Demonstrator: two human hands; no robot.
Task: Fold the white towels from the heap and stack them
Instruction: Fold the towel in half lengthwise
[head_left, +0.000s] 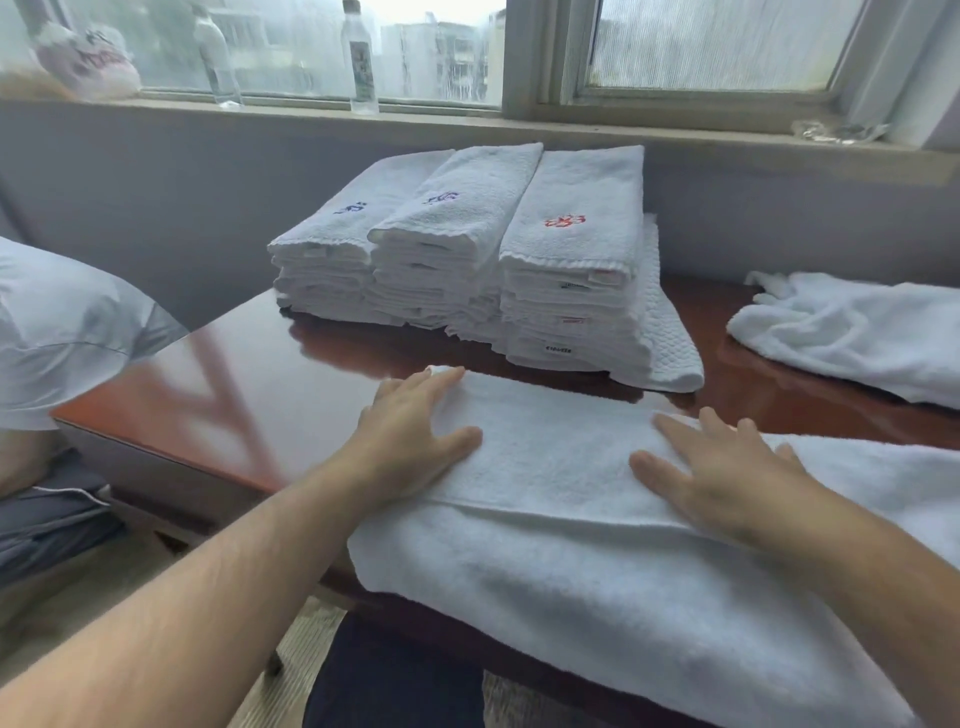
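A white towel (561, 467) lies across the near part of the brown table (249, 374), its near side hanging over the table's front edge. My left hand (410, 436) presses flat on the towel's left end, fingers straight. My right hand (722, 473) lies flat on the towel further right, fingers spread. Behind them stand three stacks of folded white towels (467, 260), two with blue embroidery on top and one with red. A loose heap of white towels (852, 338) lies at the right of the table.
A window sill behind the table carries two plastic bottles (359, 57) and a bag (88, 62). Another person in a light shirt (57, 332) sits at the left, next to the table's corner. Carpeted floor shows below the table's edge.
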